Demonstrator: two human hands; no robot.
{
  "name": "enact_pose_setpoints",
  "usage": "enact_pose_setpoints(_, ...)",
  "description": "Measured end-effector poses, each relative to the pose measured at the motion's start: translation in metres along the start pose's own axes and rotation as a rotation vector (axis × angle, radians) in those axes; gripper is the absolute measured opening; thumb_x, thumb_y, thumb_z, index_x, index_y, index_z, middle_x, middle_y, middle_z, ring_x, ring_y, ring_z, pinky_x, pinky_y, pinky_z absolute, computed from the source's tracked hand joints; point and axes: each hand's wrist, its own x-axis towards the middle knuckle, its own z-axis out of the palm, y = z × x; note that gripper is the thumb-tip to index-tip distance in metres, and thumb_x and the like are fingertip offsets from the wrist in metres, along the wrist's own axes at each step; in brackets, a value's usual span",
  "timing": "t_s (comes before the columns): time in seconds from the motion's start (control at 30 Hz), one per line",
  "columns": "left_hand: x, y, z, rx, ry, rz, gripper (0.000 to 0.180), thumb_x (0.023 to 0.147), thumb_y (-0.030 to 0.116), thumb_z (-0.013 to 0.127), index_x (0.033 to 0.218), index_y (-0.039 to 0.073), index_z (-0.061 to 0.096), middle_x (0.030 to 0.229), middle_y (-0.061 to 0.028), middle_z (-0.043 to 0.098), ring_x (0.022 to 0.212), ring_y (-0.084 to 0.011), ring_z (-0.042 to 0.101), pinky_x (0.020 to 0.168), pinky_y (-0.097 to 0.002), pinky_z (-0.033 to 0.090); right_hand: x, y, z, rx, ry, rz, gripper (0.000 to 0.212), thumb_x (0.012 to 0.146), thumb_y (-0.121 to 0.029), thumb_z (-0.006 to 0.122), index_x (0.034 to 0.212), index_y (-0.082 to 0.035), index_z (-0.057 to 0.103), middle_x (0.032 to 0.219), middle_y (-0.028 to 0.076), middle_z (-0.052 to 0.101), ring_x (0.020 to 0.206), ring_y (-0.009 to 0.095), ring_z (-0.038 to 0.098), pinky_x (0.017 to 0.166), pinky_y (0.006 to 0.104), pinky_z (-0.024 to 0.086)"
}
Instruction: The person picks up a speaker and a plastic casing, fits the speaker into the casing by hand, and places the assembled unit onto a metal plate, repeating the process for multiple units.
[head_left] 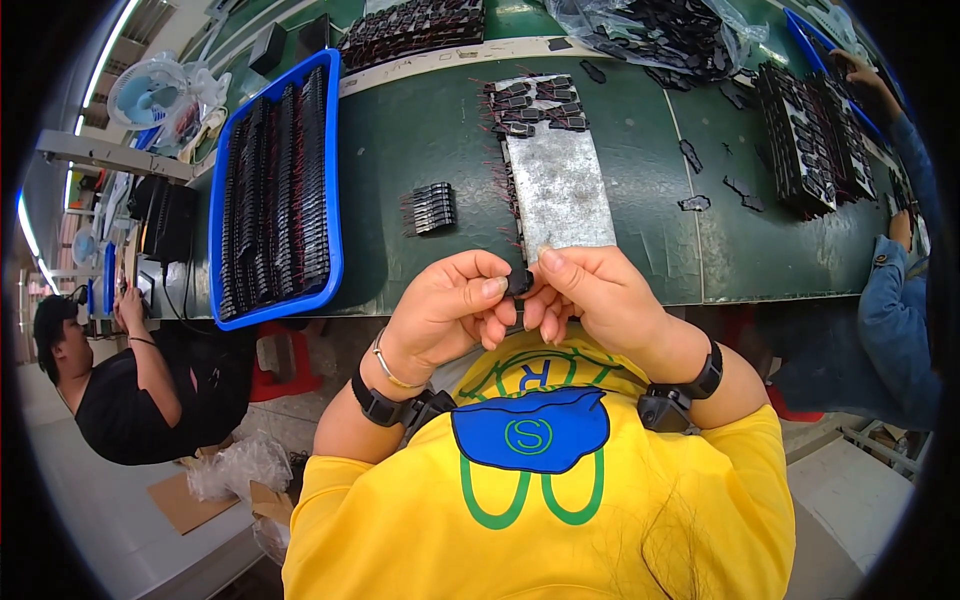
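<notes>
Over the table's near edge, both hands meet around a small black part (519, 283), with a piece of it showing below the fingers. My left hand (450, 300) pinches it between thumb and fingers. My right hand (605, 290) is closed at its other side, its fingertips partly hiding it. Just beyond my hands lies a long grey metal plate (562, 190). Several black parts with red wires (535, 104) rest on its far end, and more line its left edge. A neat row of black parts (433, 208) sits to the left of the plate.
A blue tray (336, 180) with packed rows of black parts stands at left. Far off are a stacked batch (415, 28) and a plastic bag of black pieces (660, 35). Loose pieces (694, 203) and loaded plates (795, 140) lie right. People sit on both sides.
</notes>
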Motion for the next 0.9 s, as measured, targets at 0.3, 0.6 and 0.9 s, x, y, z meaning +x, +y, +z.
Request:
enact_pose_setpoints(0.3, -0.004, -0.005, 0.013, 0.296, 0.165, 0.198, 0.015, 0.088, 0.003, 0.062, 0.102, -0.002, 0.057, 0.082, -0.0129, 0.067, 0.066, -0.0168, 0.067, 0.058, -0.0253, 0.056, -0.006, -0.001, 0.001, -0.117, 0.037, -0.041, 0.030, 0.098, -0.024, 0.051, 0.102, 0.003, 0.061, 0.080, 0.010, 0.065, 0.065, 0.011, 0.061, 0.059, 0.0226, 0.050)
enact_pose_setpoints(0.6, -0.008, -0.013, 0.020, 0.475, 0.229, 0.369, 0.019, 0.085, -0.001, 0.064, 0.104, -0.003, 0.059, 0.086, -0.0116, 0.068, 0.073, -0.0149, 0.067, 0.065, -0.0256, 0.057, -0.005, 0.005, -0.001, -0.188, 0.097, -0.109, 0.027, 0.098, -0.020, 0.051, 0.102, 0.004, 0.062, 0.078, 0.009, 0.066, 0.063, 0.010, 0.060, 0.058, 0.0223, 0.050)
enact_pose_setpoints(0.9, -0.008, -0.015, 0.014, 0.451, 0.196, 0.356, 0.024, 0.084, -0.002, 0.065, 0.108, -0.002, 0.060, 0.088, -0.0096, 0.068, 0.075, -0.0133, 0.066, 0.069, -0.0245, 0.056, -0.005, 0.008, -0.001, -0.184, 0.116, -0.116, 0.026, 0.098, -0.019, 0.049, 0.101, 0.003, 0.063, 0.078, 0.007, 0.065, 0.063, 0.009, 0.059, 0.058, 0.0220, 0.050)
